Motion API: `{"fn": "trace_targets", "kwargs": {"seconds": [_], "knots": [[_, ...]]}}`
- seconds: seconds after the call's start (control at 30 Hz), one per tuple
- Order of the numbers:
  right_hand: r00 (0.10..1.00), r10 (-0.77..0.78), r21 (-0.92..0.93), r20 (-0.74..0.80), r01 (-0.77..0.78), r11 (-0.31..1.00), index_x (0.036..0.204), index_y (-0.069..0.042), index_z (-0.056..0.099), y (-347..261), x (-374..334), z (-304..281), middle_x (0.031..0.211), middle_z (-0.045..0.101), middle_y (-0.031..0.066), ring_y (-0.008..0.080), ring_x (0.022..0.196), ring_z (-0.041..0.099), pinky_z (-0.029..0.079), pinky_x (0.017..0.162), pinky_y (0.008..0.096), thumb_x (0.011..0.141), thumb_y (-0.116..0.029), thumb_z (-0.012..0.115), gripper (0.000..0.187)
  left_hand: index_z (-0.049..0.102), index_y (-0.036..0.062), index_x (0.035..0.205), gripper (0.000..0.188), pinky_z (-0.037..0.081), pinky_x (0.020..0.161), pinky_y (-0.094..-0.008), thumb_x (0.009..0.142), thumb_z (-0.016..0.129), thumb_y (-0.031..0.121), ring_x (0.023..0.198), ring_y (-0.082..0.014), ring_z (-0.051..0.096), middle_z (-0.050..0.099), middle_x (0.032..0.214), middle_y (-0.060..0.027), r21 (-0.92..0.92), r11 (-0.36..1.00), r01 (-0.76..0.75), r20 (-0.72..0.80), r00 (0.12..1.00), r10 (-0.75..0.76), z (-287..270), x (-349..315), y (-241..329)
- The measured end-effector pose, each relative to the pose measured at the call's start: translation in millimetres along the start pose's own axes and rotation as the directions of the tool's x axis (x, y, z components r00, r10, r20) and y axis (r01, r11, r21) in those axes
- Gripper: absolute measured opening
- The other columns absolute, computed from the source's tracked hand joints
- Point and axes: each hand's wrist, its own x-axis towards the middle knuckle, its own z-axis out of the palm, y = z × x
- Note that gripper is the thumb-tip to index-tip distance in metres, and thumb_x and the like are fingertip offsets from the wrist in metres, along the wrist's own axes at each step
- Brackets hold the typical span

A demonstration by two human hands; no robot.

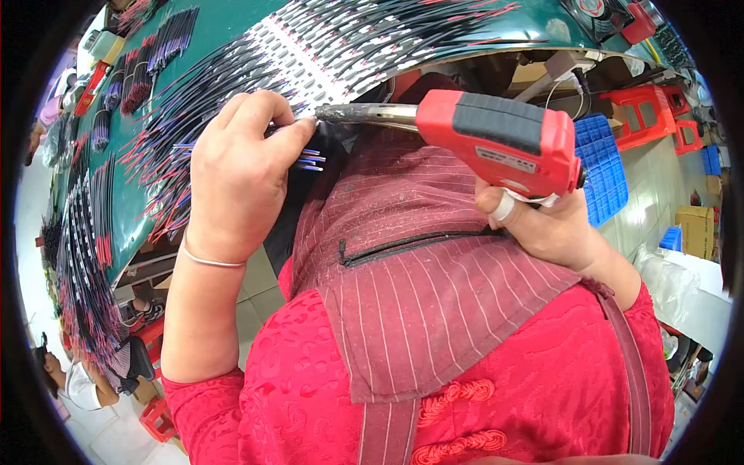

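Red cloth lies nearest, a jacket [291, 372] under a striped apron [430, 310], and just beyond it the hands are at work. Of the two, the right hand [546, 229], a white band around its thumb, is wrapped under the body of a red and black tool [496, 136]; its other fingers are mostly hidden, so whether one presses a trigger I cannot tell. From that body a metal barrel runs left to a dark tip [329, 113], which meets the fingertips of the left hand [242, 167] in this view. There thumb and forefinger are pressed together, and a few blue-marked wires [310, 160] run through the curled fingers, above the lap at the bench edge; what sits in the pinch itself is too small to make out. The step in hand looks like bringing the tip to the wires, and the next move would call for a steady pinch with the skin clear of the tip. Farther off, dark wires fan out along white strips [279, 46] on the green bench [225, 23], with tied bundles [174, 35] beyond, and a blue basket [604, 167] and red stool [647, 112] stand off to the right.
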Motion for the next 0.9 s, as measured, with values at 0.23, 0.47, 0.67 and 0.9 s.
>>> {"fn": "trace_targets", "kwargs": {"seconds": [0.23, 0.47, 0.67, 0.9], "knots": [[0.996, -0.083, 0.045, -0.044, 0.085, 0.995, 0.114, -0.001, 0.064, -2.8, 3.2, 6.5, 0.098, 0.07, 0.0038, 0.0081, 0.09, 0.065, 0.053, 0.08, 0.0255, 0.086, 0.002, 0.072, 0.029, 0.072, 0.0062, 0.089, 0.023, 0.049, 0.064, -0.0357, 0.069, 0.065, -0.003, 0.077, -0.0256, 0.061, 0.059, 0.083, -0.0073, -0.022, 1.0, 0.005, 0.022, 1.0, -0.004, -1.2, 1.2, -0.3], [0.994, -0.101, 0.126, -0.047, 0.106, 0.986, 0.124, -0.001, 0.061, 0.0, 1.8, 7.6, 0.113, 0.07, 0.0101, 0.0129, 0.103, 0.065, 0.053, 0.09, 0.0288, 0.088, 0.004, 0.069, 0.037, 0.072, 0.0065, 0.089, 0.024, 0.049, 0.064, -0.0358, 0.069, 0.064, -0.003, 0.077, -0.0254, 0.061, 0.059, 0.082, -0.0073, -0.009, 1.0, 0.009, 0.027, 1.0, -0.009, -1.0, 2.2, 1.3], [0.979, -0.202, 0.022, -0.03, 0.202, 0.979, 0.127, -0.001, 0.058, 3.2, 3.0, 4.5, 0.116, 0.069, 0.0115, 0.0146, 0.105, 0.065, 0.054, 0.09, 0.0298, 0.09, 0.004, 0.067, 0.039, 0.072, 0.0068, 0.091, 0.025, 0.049, 0.065, -0.0362, 0.069, 0.064, -0.003, 0.077, -0.0254, 0.061, 0.059, 0.082, -0.0072, -0.004, 1.0, 0.012, 0.046, 0.999, -0.012, -0.8, 2.5, 0.2], [0.975, -0.214, 0.06, -0.059, 0.217, 0.974, 0.122, -0.001, 0.061, 1.6, 2.9, 7.9, 0.111, 0.07, 0.0094, 0.0125, 0.099, 0.066, 0.054, 0.086, 0.0283, 0.089, 0.002, 0.069, 0.034, 0.073, 0.0072, 0.09, 0.025, 0.049, 0.068, -0.0367, 0.069, 0.064, -0.003, 0.079, -0.0256, 0.061, 0.059, 0.082, -0.0068, 0.01, 1.0, 0.029, 0.042, 0.999, -0.03, -4.0, 2.6, 2.4]]}}
